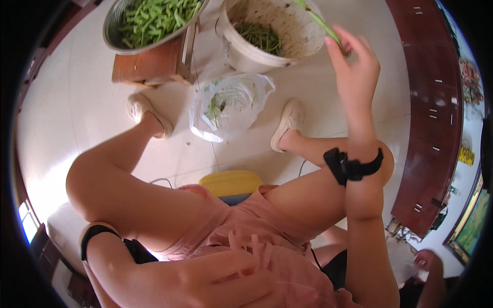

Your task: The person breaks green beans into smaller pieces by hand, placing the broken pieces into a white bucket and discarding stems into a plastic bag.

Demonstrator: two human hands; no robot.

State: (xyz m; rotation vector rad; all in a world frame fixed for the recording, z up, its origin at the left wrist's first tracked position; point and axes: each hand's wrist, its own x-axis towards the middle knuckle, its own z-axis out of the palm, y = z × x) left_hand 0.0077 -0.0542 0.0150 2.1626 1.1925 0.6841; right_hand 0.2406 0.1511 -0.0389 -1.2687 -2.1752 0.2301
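Note:
At the upper right, my right hand (358,65) pinches a long green bean (321,24) between thumb and fingers. Part of the bean reaches over the rim of a white plastic bucket (246,57). Low down in the bucket lies a heap of green bean scraps (262,38). My left hand (227,281) rests against my pink clothing (277,235), close to its drawstring; its fingertips are blurred, so a grip on the cloth cannot be made out. Cut green bean pieces (158,21) fill a metal basin (113,32) on a wooden stool (148,67).
A clear plastic bag (238,111) with a few green scraps sits open on the tiled floor (185,150) between my shoes. Dark red cabinets (431,77) line the right side. Another person's hand (425,260) shows at the lower right. Under me is a yellow seat (231,183).

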